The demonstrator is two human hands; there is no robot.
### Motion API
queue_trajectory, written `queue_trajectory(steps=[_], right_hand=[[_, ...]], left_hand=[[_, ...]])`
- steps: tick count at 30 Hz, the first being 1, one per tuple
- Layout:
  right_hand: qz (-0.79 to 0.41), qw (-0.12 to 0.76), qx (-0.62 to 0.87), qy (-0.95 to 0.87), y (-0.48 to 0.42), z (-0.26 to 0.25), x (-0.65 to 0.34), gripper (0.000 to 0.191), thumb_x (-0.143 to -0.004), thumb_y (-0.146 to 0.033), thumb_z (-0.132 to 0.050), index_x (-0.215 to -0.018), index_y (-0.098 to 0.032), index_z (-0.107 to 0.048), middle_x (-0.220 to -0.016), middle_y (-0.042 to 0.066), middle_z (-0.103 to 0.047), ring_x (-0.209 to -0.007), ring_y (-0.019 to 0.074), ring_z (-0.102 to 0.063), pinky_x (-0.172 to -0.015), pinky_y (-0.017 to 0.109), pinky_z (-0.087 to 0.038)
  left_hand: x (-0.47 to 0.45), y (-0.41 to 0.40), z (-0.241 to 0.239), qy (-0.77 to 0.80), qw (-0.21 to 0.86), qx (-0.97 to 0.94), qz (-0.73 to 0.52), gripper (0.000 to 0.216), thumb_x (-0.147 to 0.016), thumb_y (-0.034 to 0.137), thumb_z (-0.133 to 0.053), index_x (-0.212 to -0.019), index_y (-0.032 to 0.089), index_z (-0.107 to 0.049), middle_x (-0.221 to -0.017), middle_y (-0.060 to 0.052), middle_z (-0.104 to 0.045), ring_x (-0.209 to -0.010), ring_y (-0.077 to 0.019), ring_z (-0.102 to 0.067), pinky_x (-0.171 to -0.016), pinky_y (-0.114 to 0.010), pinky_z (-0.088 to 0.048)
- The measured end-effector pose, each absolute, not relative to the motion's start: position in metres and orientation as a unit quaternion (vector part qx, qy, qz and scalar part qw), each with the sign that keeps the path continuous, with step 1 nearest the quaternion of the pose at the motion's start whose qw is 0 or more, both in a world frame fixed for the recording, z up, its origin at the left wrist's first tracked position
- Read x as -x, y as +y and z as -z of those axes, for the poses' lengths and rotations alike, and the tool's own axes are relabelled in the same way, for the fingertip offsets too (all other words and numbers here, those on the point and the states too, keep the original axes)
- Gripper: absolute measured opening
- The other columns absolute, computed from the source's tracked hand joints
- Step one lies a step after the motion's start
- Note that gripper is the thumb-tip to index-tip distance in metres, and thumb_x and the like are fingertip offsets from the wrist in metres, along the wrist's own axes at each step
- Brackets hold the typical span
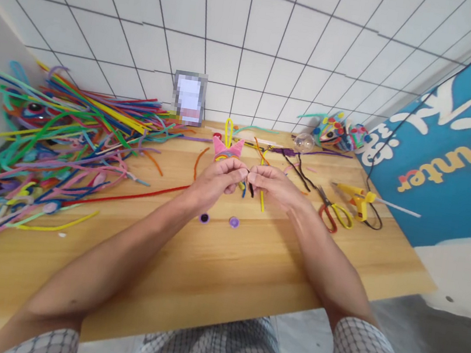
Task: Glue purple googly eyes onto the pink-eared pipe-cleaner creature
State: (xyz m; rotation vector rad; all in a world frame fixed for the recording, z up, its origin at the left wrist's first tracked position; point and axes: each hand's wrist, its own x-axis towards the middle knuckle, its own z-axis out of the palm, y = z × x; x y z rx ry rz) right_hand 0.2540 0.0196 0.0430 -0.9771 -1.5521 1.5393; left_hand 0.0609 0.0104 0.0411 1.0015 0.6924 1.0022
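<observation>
My left hand (216, 180) and my right hand (273, 185) meet fingertip to fingertip above the middle of the wooden table (213, 267). Both are pinched shut on short pipe cleaner pieces (248, 188); blue, black and yellow ends hang below the fingers. A pink pipe-cleaner figure with two pointed ears (227, 149) stands just behind my left hand. Two small purple round pieces (234, 222) lie on the table below my hands.
A big heap of coloured pipe cleaners (54, 143) covers the table's left side. Red-and-yellow scissors (333, 212) and a yellow glue gun (358, 199) lie to the right. Finished colourful figures (339, 132) sit at the back right, beside a blue banner (464, 152).
</observation>
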Motion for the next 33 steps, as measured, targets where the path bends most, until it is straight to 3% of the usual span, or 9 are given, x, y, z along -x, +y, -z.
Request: queue_trajectory(steps=[5,14,20,23,28,33], right_hand=[[-0.585,0.404,0.379,-0.592,0.022,-0.035,-0.250,0.058,-0.074,-0.072,-0.092,-0.073,-0.021,-0.065,-0.068,-0.004,-0.059,-0.064,0.0121,-0.049,-0.064,0.027,-0.040],[-0.627,0.346,0.353,-0.602,0.017,-0.051,-0.259,0.049,-0.082,-0.064,-0.089,-0.073,-0.021,-0.066,-0.069,-0.003,-0.058,-0.066,0.0137,-0.050,-0.065,0.029,-0.041],[-0.583,0.372,0.363,-0.624,0.017,-0.046,-0.252,0.051,-0.082,-0.067,-0.090,-0.081,-0.021,-0.068,-0.074,-0.003,-0.060,-0.071,0.0142,-0.054,-0.069,0.029,-0.045],[-0.594,0.391,0.361,-0.603,0.019,-0.043,-0.251,0.052,-0.080,-0.067,-0.092,-0.080,-0.021,-0.066,-0.074,-0.003,-0.060,-0.069,0.0132,-0.053,-0.067,0.028,-0.044],[-0.644,0.371,0.342,-0.575,0.020,-0.046,-0.258,0.052,-0.079,-0.063,-0.093,-0.075,-0.021,-0.064,-0.070,-0.003,-0.061,-0.064,0.0121,-0.051,-0.064,0.027,-0.042],[-0.634,0.342,0.359,-0.594,0.018,-0.050,-0.259,0.052,-0.075,-0.064,-0.094,-0.071,-0.021,-0.065,-0.068,-0.003,-0.061,-0.063,0.0126,-0.052,-0.062,0.027,-0.043]], left_hand=[[-0.070,0.000,-0.039,0.313,0.763,-0.315,-0.470,0.029,-0.083,0.029,-0.090,-0.084,0.018,-0.063,-0.072,0.005,-0.057,-0.054,-0.0056,-0.047,-0.051,-0.019,-0.036],[-0.045,0.025,-0.043,0.285,0.640,-0.575,-0.422,0.022,-0.079,0.032,-0.091,-0.086,0.017,-0.076,-0.069,0.003,-0.059,-0.057,-0.0077,-0.043,-0.053,-0.022,-0.034],[-0.062,0.009,-0.040,0.298,0.708,-0.429,-0.476,0.029,-0.078,0.034,-0.092,-0.081,0.017,-0.069,-0.065,0.005,-0.055,-0.054,-0.0066,-0.044,-0.051,-0.020,-0.035],[-0.065,0.008,-0.038,0.299,0.732,-0.384,-0.476,0.032,-0.080,0.036,-0.093,-0.082,0.018,-0.067,-0.070,0.003,-0.060,-0.054,-0.0063,-0.046,-0.051,-0.020,-0.037],[-0.051,0.025,-0.040,0.294,0.671,-0.507,-0.454,0.036,-0.084,0.050,-0.089,-0.089,0.017,-0.074,-0.078,-0.001,-0.068,-0.053,-0.0068,-0.046,-0.049,-0.022,-0.032],[-0.042,0.028,-0.046,0.305,0.597,-0.624,-0.400,0.026,-0.086,0.039,-0.086,-0.088,0.019,-0.070,-0.069,0.004,-0.056,-0.057,-0.0083,-0.043,-0.053,-0.022,-0.032]])
